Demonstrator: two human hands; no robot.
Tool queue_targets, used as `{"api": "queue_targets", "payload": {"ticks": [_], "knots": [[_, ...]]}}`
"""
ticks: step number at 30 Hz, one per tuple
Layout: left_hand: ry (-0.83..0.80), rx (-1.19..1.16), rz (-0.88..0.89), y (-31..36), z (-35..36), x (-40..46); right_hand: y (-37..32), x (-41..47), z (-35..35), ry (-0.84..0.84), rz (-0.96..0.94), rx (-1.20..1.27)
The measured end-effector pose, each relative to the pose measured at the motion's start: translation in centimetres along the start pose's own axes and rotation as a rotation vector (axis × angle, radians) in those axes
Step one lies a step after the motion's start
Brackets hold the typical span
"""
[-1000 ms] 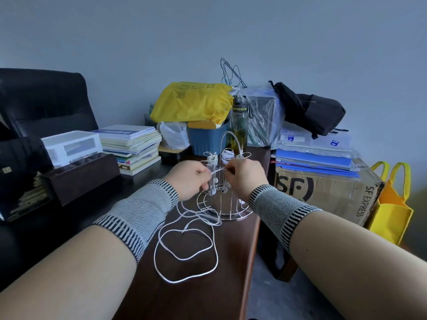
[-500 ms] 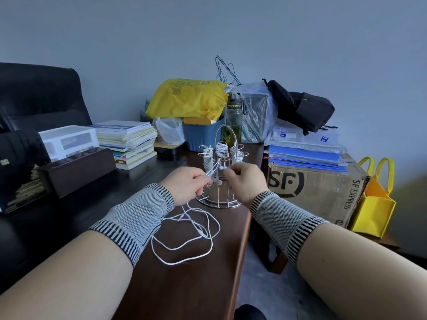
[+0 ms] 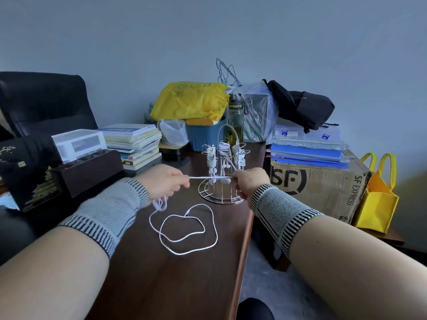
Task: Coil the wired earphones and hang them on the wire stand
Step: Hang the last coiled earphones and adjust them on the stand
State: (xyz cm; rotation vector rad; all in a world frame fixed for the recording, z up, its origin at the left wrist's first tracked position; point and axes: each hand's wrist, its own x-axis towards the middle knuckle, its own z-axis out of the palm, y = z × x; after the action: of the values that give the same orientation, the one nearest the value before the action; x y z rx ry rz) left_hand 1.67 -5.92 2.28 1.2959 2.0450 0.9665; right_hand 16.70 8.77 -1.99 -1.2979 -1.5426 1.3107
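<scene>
Status check, head view

Wire stand (image 3: 221, 179) stands upright on the tabletop (image 3: 161, 273), near its right edge, just beyond the hands. Three white coiled bundles (image 3: 224, 153) already hang from its upper hooks, side by side, earbuds dangling below them. Judged as finished sets, so part of the job looks done

Earphones (image 3: 184, 227) in hand now: not coiled. A short stretch of the white cord runs taut and level between the two hands, passing in front of the stand. The rest drops from the left hand and lies on the tabletop in two loose, uneven loops, nearer the person than the stand. Which end carries the earbuds: cannot tell

Left hand (image 3: 165, 181): fingers curled, pinching the cord at the fingertips, with slack cord trailing out beneath the palm. Right hand (image 3: 250, 181): fingers curled in, gripping the other end of the taut stretch; its fingertips are turned away from the camera, so the exact hold is hidden. Both wrists wear grey knitted bands

Judgement: this set is at the very start of winding, cord only pulled straight. Left to do:
- wind the slack into a tight bundle
- secure the tail
- hook it on a free arm of the stand; whether one is free is hard to make out from here
</scene>
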Motion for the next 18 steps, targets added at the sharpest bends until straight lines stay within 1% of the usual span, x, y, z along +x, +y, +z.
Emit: {"api": "queue_targets", "payload": {"ticks": [2, 4, 6, 8, 9, 10, 11, 12, 13, 14, 15, 16, 18], "knots": [[0.029, -0.055, -0.013, -0.6, -1.0, -0.5, 0.2, -0.1, -0.5, 0.011, -0.034, -0.121], [0.041, -0.076, 0.000, -0.9, -1.4, -0.8, 0.2, -0.5, -1.0, -0.020, -0.087, -0.303], [0.033, -0.025, 0.032, -0.8, -1.3, -1.1, 0.0, -1.3, -1.0, -0.048, -0.138, -0.480], [0.001, 0.097, 0.066, -0.5, -0.5, -1.3, 0.0, -2.2, -0.5, -0.005, -0.238, -0.599], [-0.016, 0.144, 0.085, -0.2, 0.1, -1.3, -0.1, -2.9, -0.2, 0.057, -0.346, -0.614], [-0.030, 0.173, 0.107, 0.1, 0.7, -1.3, -0.2, -3.8, 0.1, 0.106, -0.513, -0.593], [-0.040, 0.189, 0.137, 0.5, 1.4, -1.1, -0.5, -5.0, 0.3, 0.114, -0.713, -0.548], [-0.042, 0.202, 0.170, 0.9, 2.2, -1.0, -0.8, -6.1, 0.5, 0.070, -0.881, -0.515], [-0.032, 0.228, 0.200, 1.3, 2.7, -0.8, -1.0, -6.9, 0.7, -0.011, -0.980, -0.501], [-0.011, 0.264, 0.221, 1.6, 3.2, -0.7, -1.1, -7.4, 0.9, -0.098, -1.010, -0.494], [0.006, 0.299, 0.238, 1.8, 3.4, -0.6, -1.1, -7.7, 0.8, -0.167, -0.976, -0.488], [0.005, 0.298, 0.244, 1.9, 3.6, -0.6, -1.1, -7.6, 0.6, -0.214, -0.912, -0.468], [-0.024, 0.194, 0.225, 1.7, 3.5, -0.7, -1.0, -7.4, -0.3, -0.245, -0.780, -0.464]]}}
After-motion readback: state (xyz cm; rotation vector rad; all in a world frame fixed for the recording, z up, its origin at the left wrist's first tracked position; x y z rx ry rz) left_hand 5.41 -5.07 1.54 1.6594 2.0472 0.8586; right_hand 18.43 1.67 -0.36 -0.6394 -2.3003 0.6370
